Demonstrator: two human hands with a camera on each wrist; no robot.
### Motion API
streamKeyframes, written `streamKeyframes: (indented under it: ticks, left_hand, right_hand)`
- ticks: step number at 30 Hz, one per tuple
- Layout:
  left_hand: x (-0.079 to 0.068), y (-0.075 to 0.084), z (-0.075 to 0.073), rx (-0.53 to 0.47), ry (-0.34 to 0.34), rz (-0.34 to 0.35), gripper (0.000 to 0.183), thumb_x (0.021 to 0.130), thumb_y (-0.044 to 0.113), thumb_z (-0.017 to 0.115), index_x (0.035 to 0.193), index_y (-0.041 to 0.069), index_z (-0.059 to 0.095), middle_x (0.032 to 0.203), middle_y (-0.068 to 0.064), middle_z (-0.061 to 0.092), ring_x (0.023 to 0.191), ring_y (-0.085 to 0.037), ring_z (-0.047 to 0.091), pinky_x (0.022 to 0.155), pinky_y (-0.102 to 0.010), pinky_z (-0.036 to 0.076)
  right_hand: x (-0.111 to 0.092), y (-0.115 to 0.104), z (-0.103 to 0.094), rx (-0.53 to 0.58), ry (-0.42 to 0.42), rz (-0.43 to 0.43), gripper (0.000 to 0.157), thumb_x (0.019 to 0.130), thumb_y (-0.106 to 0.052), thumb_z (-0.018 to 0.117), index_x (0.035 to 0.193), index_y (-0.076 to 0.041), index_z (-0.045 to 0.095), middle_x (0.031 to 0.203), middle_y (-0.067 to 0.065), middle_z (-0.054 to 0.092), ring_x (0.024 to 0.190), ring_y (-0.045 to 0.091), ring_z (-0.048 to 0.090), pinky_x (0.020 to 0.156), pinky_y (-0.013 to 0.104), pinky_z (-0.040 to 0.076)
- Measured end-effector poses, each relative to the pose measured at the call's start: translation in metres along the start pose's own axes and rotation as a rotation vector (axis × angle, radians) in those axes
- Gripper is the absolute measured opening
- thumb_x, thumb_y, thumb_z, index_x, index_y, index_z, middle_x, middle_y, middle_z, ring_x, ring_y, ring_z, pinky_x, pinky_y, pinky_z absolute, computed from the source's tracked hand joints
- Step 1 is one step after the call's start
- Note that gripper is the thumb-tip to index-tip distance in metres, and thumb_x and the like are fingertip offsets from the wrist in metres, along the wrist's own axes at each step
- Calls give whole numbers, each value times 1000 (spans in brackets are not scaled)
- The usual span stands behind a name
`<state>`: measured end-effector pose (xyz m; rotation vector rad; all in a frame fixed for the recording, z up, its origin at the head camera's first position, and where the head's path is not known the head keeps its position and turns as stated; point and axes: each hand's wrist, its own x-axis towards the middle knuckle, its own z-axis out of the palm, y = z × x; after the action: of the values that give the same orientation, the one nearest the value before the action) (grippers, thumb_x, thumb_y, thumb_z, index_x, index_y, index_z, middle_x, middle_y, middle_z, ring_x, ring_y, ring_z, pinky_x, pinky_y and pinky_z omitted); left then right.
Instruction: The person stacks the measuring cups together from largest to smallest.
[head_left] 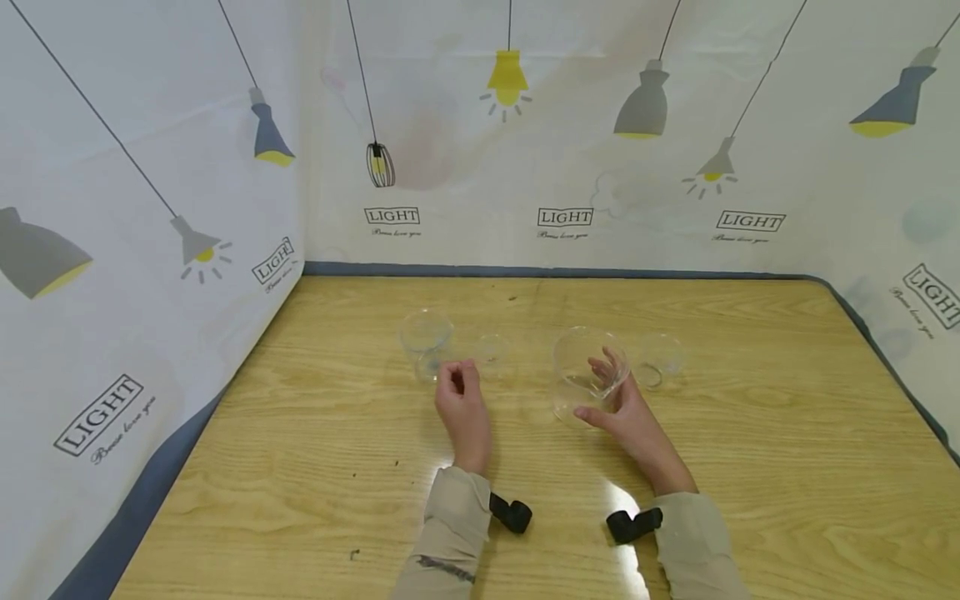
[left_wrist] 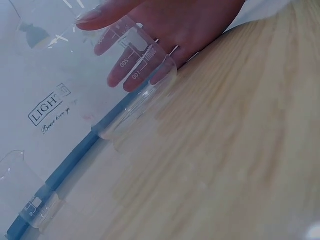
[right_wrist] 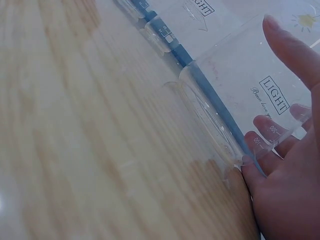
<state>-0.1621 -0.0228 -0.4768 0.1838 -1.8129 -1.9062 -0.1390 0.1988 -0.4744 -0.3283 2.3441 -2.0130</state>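
I have four glass beakers toward the far edge of the table (head_left: 300, 500). My right hand (head_left: 627, 408) curls round the big beaker (head_left: 568, 360), upright right of the table's middle. My left hand (head_left: 461, 404) has its fingers drawn in just beside the left beaker (head_left: 422, 332); whether it grips anything, I cannot tell. Two small beakers (head_left: 492, 352) (head_left: 663, 358) flank the big one, one each side.

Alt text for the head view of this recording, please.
A person's right hand curves around a large clear cylindrical glass beaker; the left hand, fingers curled, is near another clear beaker. Two smaller clear beakers stand on the light brown wooden table.
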Motion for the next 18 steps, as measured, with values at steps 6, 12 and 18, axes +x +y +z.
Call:
streamKeyframes:
  ticks: [6,12,18]
  left_hand:
    - [5,0,-4,24,74,16,29,90,31,52,78,10,37,68,-4,36,59,-17,37,51,-26,31]
    - [8,1,-5,44,125,45,27,90,26,53,78,9,36,74,-3,37,62,-17,40,52,-26,34]
    - [11,4,-6,53,163,110,22,88,18,54,82,8,36,86,-2,35,66,-17,40,54,-25,36]
  right_hand:
    - [-1,0,-1,-1,-8,0,88,80,-7,66,143,-27,8,144,12,23,132,26,16,103,52,10]
    - [-1,-2,-1,1,-12,5,87,80,-6,66,143,-24,8,143,13,23,132,27,16,103,52,10]
    - [-4,-18,2,10,-17,11,86,79,-2,65,143,-14,8,142,20,22,131,32,16,102,53,10]
